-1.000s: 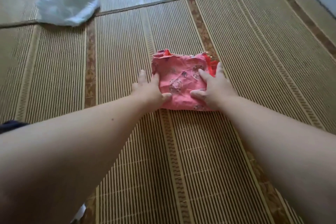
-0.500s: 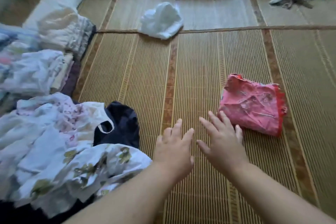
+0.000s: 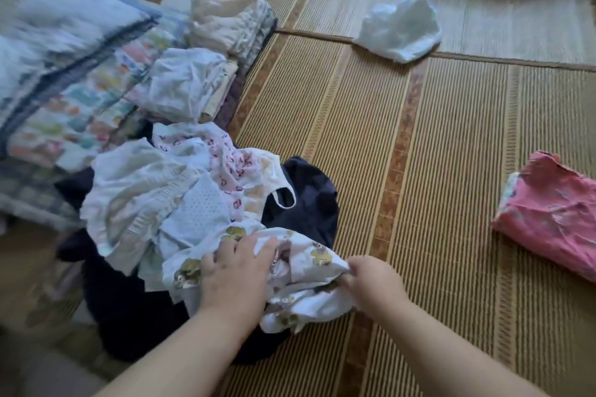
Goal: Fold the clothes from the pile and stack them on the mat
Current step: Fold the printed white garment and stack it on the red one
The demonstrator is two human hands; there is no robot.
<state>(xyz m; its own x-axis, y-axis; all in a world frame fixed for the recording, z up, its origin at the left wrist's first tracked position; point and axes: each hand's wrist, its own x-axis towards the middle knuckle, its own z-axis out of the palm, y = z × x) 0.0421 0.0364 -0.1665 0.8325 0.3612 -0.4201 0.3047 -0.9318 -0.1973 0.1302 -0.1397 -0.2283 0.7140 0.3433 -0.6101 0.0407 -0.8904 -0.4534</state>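
Both hands were on one piece: the white garment with olive-green print (image 3: 311,255), at the near edge of the loose pile of clothes (image 3: 135,190). Your left hand (image 3: 237,271) sat on top of it, fingers curled down into the cloth, gripping it. Your right hand (image 3: 375,280) pinched the same garment's right-hand edge, fingers closed on a fold. The garment lay draped over a dark navy garment (image 3: 312,196) beneath it.

Counts:
- One loose pile, left of centre, partly on the woven straw mat (image 3: 451,171).
- At least four pieces told apart in the pile: the printed white one, the navy one, one white cloth with pink marks (image 3: 225,161) and one pale dotted cloth (image 3: 203,203). The rest were too tangled to count.
- One folded pink garment (image 3: 554,219) lay flat on the mat at the right, well apart from the pile and from both hands.
- Two stacks of folded pale laundry (image 3: 188,87) stood at the mat's left edge, one behind the other.
- One crumpled white bundle (image 3: 400,27) lay alone on the far side of the mat.
- One pale patterned quilt (image 3: 64,80) was bunched at far left, blurred.
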